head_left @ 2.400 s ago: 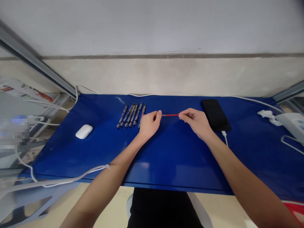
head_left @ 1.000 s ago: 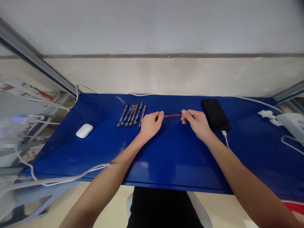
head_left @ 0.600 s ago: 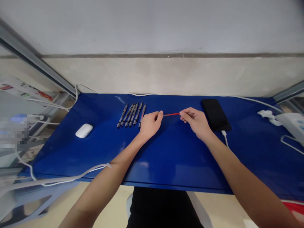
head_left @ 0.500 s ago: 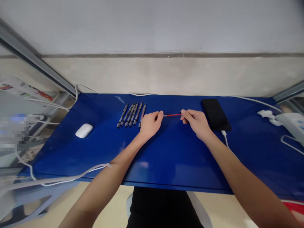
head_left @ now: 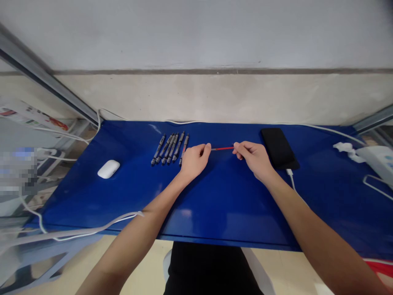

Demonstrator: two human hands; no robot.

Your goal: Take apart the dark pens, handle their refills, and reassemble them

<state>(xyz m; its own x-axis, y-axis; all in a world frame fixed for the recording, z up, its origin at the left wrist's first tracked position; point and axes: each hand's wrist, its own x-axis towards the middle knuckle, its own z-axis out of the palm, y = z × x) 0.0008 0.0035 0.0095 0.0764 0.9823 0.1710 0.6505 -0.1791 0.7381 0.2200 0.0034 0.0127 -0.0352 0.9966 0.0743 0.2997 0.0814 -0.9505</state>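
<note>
A thin red pen refill (head_left: 223,148) stretches nearly level between my two hands, just above the blue table. My left hand (head_left: 195,159) is closed around its left end, thumb on top, and hides that tip. At the other end, thumb and fingers of my right hand (head_left: 250,155) pinch the refill; the right tip is covered. Just left of my left hand lie several dark grey click pens (head_left: 167,149) side by side in a slanted row. The pen (head_left: 185,143) closest to that hand shows some red and is partly covered by it.
A black phone (head_left: 278,147) with a white charging cable (head_left: 291,178) lies right of my right hand. On the left sits a white earbud case (head_left: 108,169). A white cable (head_left: 92,231) crosses by my left forearm. A power strip (head_left: 376,162) is at the far right.
My right hand has shifted very slightly left along with the red refill's right end. My left hand, the pens and the phone look unmoved.
</note>
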